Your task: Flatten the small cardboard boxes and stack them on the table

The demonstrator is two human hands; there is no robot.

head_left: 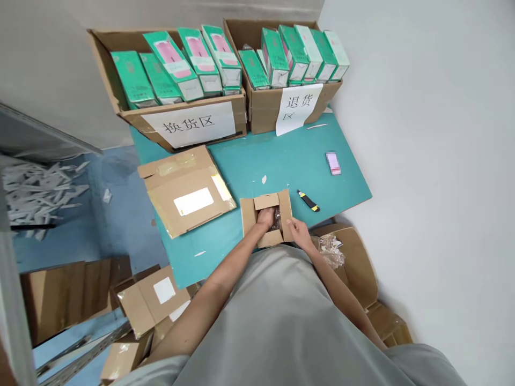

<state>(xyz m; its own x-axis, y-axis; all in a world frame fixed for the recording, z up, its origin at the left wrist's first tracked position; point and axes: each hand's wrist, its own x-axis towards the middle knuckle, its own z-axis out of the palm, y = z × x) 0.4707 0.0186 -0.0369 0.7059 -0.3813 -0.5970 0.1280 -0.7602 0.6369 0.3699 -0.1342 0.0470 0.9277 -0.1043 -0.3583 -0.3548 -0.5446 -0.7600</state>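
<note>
A small cardboard box [250, 213] stands with its flaps spread at the near edge of the green table. My left hand [265, 217] reaches down into it, and its fingertips are hidden inside. Beside those fingers lies clear plastic wrapping [277, 219], perhaps bubble wrap. My right hand [296, 230] pinches the box's right flap. A black and yellow utility knife [309, 201] rests on the table just beyond my right hand.
Two large cartons, one left [120, 110] and one right [261, 115], stand at the back, filled with green boxes. A flattened cardboard mailer [191, 177] lies left; a blurred pink item [333, 163] lies right. Opened cartons [360, 257] and cardboard [148, 300] sit below the table.
</note>
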